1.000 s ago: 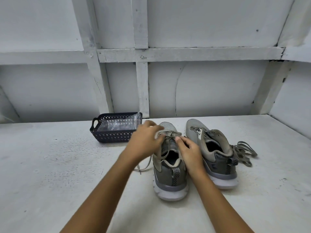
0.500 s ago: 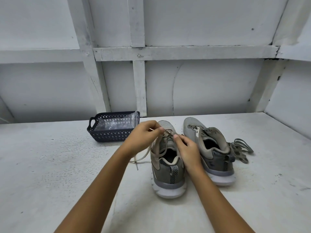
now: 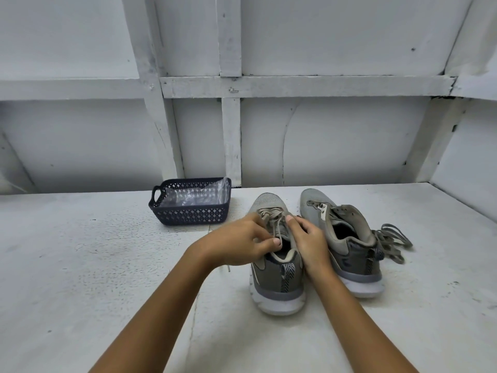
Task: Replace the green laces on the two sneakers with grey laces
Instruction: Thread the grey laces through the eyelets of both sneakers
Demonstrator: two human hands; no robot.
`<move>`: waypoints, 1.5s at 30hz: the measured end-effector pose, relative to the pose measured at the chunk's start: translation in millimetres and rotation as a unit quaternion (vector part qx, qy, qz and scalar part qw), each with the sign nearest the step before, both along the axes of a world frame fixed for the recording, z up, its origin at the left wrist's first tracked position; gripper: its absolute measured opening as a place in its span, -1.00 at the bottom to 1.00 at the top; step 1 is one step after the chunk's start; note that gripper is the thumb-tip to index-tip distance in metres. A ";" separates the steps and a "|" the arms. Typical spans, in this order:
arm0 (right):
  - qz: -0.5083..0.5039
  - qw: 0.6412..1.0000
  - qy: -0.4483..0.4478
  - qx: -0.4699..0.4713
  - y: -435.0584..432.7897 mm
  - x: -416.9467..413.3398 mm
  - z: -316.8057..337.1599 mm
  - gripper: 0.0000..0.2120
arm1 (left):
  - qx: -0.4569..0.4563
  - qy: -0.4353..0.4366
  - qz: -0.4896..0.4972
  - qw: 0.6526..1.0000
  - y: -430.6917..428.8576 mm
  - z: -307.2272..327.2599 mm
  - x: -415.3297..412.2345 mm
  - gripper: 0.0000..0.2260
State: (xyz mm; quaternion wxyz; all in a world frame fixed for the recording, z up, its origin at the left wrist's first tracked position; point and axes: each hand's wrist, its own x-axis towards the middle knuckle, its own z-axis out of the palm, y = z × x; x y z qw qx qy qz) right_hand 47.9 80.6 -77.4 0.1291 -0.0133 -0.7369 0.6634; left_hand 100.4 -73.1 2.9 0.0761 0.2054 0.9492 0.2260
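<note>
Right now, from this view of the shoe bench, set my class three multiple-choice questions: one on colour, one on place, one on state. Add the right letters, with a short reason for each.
1. What colour is the basket? A. red B. dark blue C. yellow
2. Where does the loose lace lie? A. in the basket B. left of the basket C. right of the right sneaker
3. The left sneaker is: A. laced and handled B. lace-free C. on its side

1 B: its walls are dark blue.
2 C: it is heaped beside that sneaker's heel.
3 A: the left hand pinches its lace, and the right hand grips its side.
</note>
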 end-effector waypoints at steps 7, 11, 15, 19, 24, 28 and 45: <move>0.005 1.000 -0.004 0.010 -0.2 -0.2 -0.2 -0.74 | -0.125 0.062 0.005 0.990 2.4 -1.7 -3.3 -0.59; 0.033 0.999 -0.007 0.041 2.7 0.7 3.9 -0.71 | -0.064 0.083 0.026 0.994 -3.6 8.1 -1.3 -0.65; 0.073 0.995 -0.022 0.066 11.1 2.3 22.8 -0.69 | -0.031 0.126 0.065 0.989 -19.5 32.4 3.4 -0.75; 0.063 0.992 0.004 0.105 18.5 7.7 54.7 -0.77 | 0.042 0.122 0.080 0.988 -39.4 57.9 3.3 -0.93; 0.203 0.971 -0.029 0.125 8.7 29.5 105.7 -0.77 | 0.514 -0.066 0.100 0.849 -34.7 73.0 -4.4 -0.88; 0.278 0.920 -0.023 0.274 -21.2 40.4 110.8 -0.69 | 0.579 -0.136 0.095 0.798 -23.5 73.1 -12.4 -0.89; 0.214 0.972 -0.080 0.048 -42.0 1.3 137.8 -0.67 | 0.554 -0.190 0.073 0.807 -27.2 -0.2 -12.3 -0.84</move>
